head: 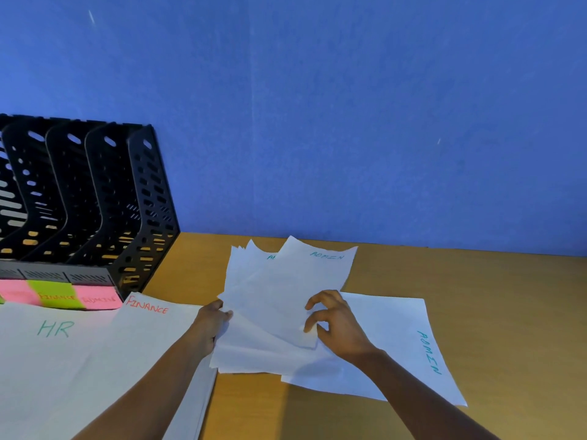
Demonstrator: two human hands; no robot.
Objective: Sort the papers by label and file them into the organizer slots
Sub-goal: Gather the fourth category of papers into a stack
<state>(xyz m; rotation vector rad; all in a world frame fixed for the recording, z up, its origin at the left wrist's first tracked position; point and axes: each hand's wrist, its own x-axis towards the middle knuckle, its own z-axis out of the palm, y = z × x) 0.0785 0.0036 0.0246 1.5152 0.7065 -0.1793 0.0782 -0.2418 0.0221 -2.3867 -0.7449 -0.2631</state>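
The left hand (212, 325) grips the fanned ADMIN sheets (279, 300) right of the organizer (95, 198). The right hand (333, 319), fingers curled, pinches their edge. Square edges before filing behind the ADMIN tab (98, 299).

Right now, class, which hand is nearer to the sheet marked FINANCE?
Left. The left hand lies just beside the FINANCE sheet, at its right edge; the right hand is farther right, on the ADMIN papers.
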